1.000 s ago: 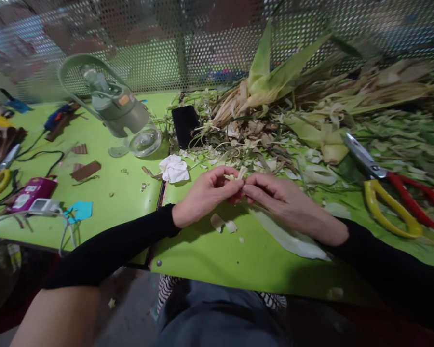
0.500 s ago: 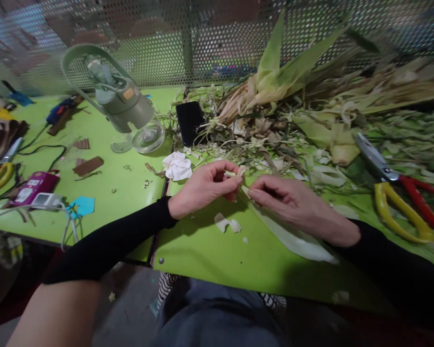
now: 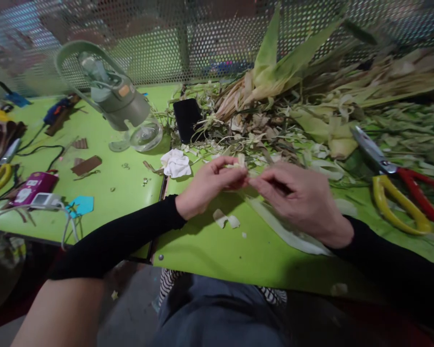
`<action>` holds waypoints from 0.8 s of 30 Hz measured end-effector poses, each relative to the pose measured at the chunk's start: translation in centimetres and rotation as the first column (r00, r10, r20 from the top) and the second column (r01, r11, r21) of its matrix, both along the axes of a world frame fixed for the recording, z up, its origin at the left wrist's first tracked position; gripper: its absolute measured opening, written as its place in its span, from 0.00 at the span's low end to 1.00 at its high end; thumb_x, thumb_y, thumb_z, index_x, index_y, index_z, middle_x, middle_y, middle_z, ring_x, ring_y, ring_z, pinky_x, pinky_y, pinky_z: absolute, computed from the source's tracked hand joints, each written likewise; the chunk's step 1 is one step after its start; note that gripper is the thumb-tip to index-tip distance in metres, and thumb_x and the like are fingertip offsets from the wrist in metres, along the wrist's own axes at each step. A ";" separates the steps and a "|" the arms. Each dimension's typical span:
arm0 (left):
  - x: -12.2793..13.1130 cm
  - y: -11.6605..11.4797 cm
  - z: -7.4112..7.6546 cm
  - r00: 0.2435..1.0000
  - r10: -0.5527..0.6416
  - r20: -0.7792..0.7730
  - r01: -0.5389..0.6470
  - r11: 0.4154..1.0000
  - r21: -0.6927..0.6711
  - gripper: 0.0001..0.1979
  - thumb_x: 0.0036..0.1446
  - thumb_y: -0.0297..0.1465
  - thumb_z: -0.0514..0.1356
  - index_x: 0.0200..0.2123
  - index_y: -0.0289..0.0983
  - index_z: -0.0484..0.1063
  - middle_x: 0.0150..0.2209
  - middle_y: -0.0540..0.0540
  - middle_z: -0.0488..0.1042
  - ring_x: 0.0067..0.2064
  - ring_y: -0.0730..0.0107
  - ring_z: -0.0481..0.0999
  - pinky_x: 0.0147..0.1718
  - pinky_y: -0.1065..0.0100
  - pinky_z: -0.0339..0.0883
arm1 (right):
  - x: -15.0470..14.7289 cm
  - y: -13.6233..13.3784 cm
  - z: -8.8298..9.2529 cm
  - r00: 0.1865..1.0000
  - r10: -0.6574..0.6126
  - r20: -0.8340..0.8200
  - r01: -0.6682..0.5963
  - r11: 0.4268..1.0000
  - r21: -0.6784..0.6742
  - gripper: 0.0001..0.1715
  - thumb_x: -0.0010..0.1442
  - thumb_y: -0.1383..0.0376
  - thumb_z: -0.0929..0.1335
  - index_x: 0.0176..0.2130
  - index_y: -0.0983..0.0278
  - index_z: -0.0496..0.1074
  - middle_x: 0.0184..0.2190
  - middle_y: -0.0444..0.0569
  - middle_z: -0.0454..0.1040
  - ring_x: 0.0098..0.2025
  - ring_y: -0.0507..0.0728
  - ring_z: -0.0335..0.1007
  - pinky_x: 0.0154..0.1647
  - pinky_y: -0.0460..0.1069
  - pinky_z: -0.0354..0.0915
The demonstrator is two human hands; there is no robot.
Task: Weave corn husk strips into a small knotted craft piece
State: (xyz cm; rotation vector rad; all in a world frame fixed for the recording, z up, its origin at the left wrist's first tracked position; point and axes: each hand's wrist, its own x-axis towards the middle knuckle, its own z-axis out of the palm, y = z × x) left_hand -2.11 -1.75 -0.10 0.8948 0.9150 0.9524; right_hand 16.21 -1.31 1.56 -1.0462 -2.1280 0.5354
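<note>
My left hand [image 3: 217, 185] is closed in a pinch on a small pale piece of corn husk [image 3: 241, 160], which sticks up past its fingertips. Close against it, my right hand [image 3: 304, 202] is also closed, thumb and forefinger pinched on thin husk between the two hands; the exact grip is partly hidden by the fingers. A long pale strip of husk [image 3: 292, 236] stretches below my right hand along the green table [image 3: 202, 250]. Two small curled husk scraps [image 3: 226, 219] lie in front of my left hand.
Behind the hands are heaped husk shreds [image 3: 253, 130], a leafy husk bundle [image 3: 267, 82] and a black phone [image 3: 186, 120]. Large scissors [image 3: 386, 173] lie at right. A crumpled white tissue [image 3: 175, 163], a tilted bottle [image 3: 119, 103] and a purple box [image 3: 34, 187] are at left.
My right hand has moved slightly left and up, its fingertips now meeting those of my left hand. My left hand has shifted a little to the right.
</note>
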 end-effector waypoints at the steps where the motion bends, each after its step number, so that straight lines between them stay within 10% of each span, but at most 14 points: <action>1: 0.1 0.1 0.1 0.994 0.082 0.070 -0.081 0.996 -0.022 0.11 0.59 0.32 0.66 0.40 0.36 0.68 0.33 0.50 0.79 0.35 0.76 0.78 0.38 0.71 0.70 | -0.1 -0.1 -0.1 1.000 0.020 0.007 -0.019 0.996 -0.084 0.20 0.66 0.50 0.69 0.28 0.60 0.73 0.23 0.45 0.72 0.25 0.53 0.63 0.28 0.51 0.57; 7: 1.4 -0.4 -0.1 0.963 0.160 0.216 -0.163 0.987 -0.005 0.14 0.58 0.34 0.67 0.40 0.38 0.65 0.32 0.54 0.78 0.26 0.81 0.74 0.28 0.74 0.67 | -1.1 -0.2 -1.1 0.957 -0.040 -0.288 -0.177 0.706 -0.685 0.26 0.61 0.42 0.70 0.31 0.62 0.75 0.21 0.41 0.69 0.20 0.48 0.57 0.19 0.46 0.51; 13: 2.0 -0.9 0.0 0.980 0.140 0.139 -0.141 0.990 -0.002 0.11 0.61 0.32 0.65 0.40 0.38 0.65 0.24 0.59 0.72 0.23 0.81 0.71 0.27 0.74 0.66 | -1.8 -0.7 -1.2 0.847 -0.277 -0.455 -0.266 0.520 -0.812 0.23 0.52 0.48 0.76 0.29 0.62 0.71 0.24 0.40 0.70 0.21 0.46 0.55 0.17 0.44 0.48; 17: 1.6 -1.0 0.5 0.985 0.117 0.126 -0.125 0.990 0.061 0.14 0.58 0.34 0.68 0.42 0.36 0.67 0.27 0.54 0.77 0.26 0.81 0.73 0.30 0.74 0.69 | -1.6 -1.1 -1.2 0.856 -0.262 -0.446 -0.236 0.570 -0.787 0.19 0.54 0.50 0.75 0.29 0.61 0.72 0.24 0.41 0.69 0.22 0.48 0.57 0.19 0.44 0.51; 24: 0.6 -0.8 0.7 0.995 0.037 0.089 -0.052 0.983 0.175 0.16 0.58 0.39 0.67 0.43 0.35 0.69 0.31 0.49 0.80 0.32 0.72 0.80 0.32 0.70 0.74 | -1.0 -1.9 -0.9 0.979 -0.003 -0.203 -0.109 0.836 -0.538 0.23 0.67 0.52 0.66 0.24 0.61 0.71 0.22 0.43 0.67 0.24 0.52 0.59 0.24 0.49 0.55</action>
